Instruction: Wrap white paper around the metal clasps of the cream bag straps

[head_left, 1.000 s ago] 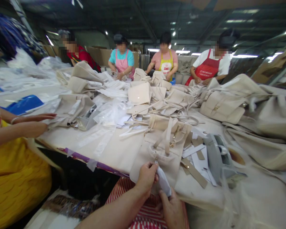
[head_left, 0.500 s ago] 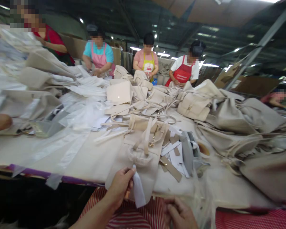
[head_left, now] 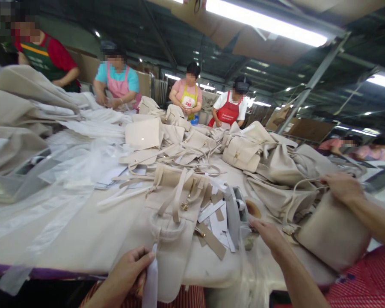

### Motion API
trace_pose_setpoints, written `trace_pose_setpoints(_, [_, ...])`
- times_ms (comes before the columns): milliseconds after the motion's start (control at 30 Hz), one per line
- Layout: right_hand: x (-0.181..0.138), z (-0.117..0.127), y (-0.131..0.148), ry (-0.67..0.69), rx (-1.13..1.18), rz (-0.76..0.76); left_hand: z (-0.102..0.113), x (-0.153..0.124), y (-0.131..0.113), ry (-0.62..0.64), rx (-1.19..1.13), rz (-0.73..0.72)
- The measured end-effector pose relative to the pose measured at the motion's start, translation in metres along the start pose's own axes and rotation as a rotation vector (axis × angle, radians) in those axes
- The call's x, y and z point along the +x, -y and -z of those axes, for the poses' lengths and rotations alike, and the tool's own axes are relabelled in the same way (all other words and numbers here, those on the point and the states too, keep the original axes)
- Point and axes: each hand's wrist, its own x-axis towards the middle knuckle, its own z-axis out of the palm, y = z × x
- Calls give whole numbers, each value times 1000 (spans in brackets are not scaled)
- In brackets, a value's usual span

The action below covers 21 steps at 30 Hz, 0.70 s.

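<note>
My left hand [head_left: 126, 273] is at the bottom edge, fingers closed round a white strip [head_left: 150, 284] and the near end of a beige backpack [head_left: 171, 214] that lies flat on the table with its straps up. My right hand [head_left: 268, 237] reaches forward with fingers stretched out and nothing in it. Its fingertips are close to a grey tape dispenser [head_left: 235, 209]. Cut beige and white strips [head_left: 213, 222] lie between the backpack and the dispenser.
A co-worker's hand [head_left: 343, 187] at the right rests on a beige bag [head_left: 332, 231]. Heaps of beige bags [head_left: 244, 152] and clear plastic sheets [head_left: 83, 158] cover the table [head_left: 67, 239]. Several aproned people work along the far side. A grey box [head_left: 9, 186] sits at the left.
My right hand has let go near my lap and stretched forward towards the dispenser. My left hand keeps the white strip. My view has swung right, and a co-worker's arm has come in.
</note>
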Motion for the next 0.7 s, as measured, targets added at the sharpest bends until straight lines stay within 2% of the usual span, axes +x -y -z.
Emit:
trace_pose_setpoints(333, [-5,0,4,49,192,-82,1,1,4,-8,2,-12])
trace_pose_setpoints(533, [-28,17,10,-18,167,-55,1,2,3,-6,-16,-8])
trace_pose_setpoints(700, [-51,11,-9,68,178,-139,-2,-1,0,-20,-16,1])
